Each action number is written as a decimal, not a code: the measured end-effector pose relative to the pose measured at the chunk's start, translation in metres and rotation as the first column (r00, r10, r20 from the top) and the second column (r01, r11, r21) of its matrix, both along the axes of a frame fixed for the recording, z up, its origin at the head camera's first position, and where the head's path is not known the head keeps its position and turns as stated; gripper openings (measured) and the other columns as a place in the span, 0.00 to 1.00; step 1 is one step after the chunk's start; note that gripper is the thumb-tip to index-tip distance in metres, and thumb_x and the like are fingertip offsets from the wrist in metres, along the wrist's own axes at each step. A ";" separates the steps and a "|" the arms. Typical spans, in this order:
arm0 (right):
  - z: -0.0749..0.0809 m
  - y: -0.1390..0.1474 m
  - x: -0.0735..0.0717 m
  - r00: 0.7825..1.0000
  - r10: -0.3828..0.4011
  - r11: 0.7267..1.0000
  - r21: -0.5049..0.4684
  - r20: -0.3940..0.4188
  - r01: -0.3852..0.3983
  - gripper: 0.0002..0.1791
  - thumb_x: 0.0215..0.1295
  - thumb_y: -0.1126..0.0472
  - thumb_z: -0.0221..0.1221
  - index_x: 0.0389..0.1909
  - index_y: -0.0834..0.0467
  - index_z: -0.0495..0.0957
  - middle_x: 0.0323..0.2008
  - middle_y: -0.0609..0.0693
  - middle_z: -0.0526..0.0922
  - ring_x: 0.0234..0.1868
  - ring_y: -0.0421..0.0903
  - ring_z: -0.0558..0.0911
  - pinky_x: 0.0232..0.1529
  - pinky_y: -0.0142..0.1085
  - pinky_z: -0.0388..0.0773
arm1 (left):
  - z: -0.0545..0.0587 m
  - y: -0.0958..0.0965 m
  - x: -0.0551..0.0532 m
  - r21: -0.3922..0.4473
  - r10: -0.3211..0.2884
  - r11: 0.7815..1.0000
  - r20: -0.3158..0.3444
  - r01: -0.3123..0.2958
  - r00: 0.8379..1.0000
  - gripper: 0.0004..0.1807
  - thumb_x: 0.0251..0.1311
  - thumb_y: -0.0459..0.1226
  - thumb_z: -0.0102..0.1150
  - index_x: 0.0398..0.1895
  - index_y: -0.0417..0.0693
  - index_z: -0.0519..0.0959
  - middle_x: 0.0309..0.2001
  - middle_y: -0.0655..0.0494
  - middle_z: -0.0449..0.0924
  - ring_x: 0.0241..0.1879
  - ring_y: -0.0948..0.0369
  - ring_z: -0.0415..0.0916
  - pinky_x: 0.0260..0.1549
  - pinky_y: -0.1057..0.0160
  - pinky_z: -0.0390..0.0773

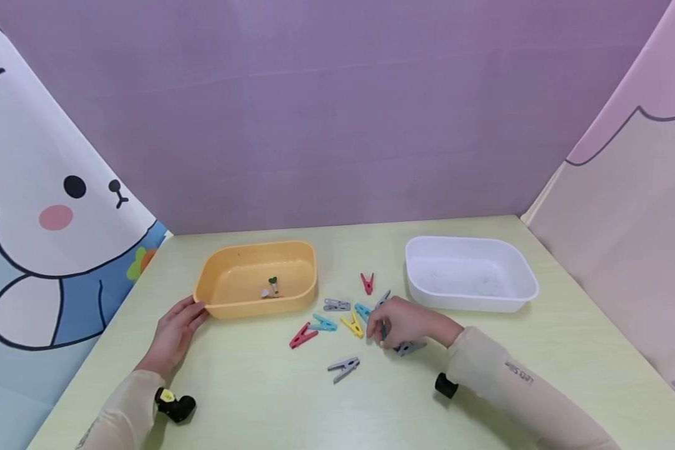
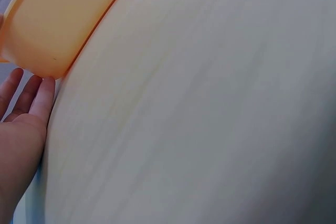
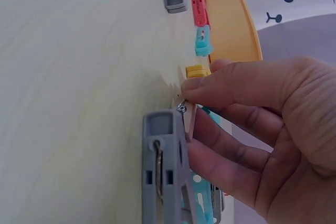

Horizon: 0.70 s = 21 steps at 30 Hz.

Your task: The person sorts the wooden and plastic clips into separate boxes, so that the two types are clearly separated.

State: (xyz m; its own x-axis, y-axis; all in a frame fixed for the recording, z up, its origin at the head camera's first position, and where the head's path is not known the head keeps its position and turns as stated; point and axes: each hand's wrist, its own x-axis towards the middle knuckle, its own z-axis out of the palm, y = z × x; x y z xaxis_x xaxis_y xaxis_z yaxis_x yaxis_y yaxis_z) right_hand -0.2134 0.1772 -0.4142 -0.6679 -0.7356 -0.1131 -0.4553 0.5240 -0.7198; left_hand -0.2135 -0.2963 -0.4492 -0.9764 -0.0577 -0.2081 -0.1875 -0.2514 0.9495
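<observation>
The pale surface (image 1: pixel 247 381) bears the yellow tray (image 1: pixel 255 309). At its end is the left hand (image 1: pixel 174 331), cut off in its wrist view; its extended fingers touch the tray without clenching. The right hand (image 1: pixel 407 322) sits among scattered pegs, between a yellow peg (image 1: pixel 352 325) and a grey peg (image 1: pixel 410 349), thumb and fingers nearly together, pinching a small wooden clip (image 3: pixel 189 121). The thumb partly hides it; from the right wrist its long axis runs roughly up-down, though which end leads is unclear.
</observation>
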 end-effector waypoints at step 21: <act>0.002 -0.007 -0.017 0.917 -0.101 0.949 -0.240 0.385 0.205 0.13 0.51 0.77 0.63 0.40 0.71 0.81 0.31 0.52 0.84 0.25 0.43 0.80 0.24 0.31 0.80 | 0.001 0.001 0.002 0.000 0.010 1.000 -0.009 -0.010 1.000 0.26 0.71 0.41 0.58 0.68 0.50 0.66 0.57 0.64 0.68 0.50 0.73 0.77 0.59 0.68 0.72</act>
State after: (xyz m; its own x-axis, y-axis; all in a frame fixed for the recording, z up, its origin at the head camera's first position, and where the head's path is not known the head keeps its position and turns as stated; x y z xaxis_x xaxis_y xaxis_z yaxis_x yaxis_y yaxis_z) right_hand -0.2308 0.1702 -0.4120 -0.7248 -0.6646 -0.1813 -0.0647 0.3277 -0.9425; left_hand -0.2120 -0.2950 -0.4485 -0.9776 -0.0677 -0.1992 -0.1763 -0.2535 0.9511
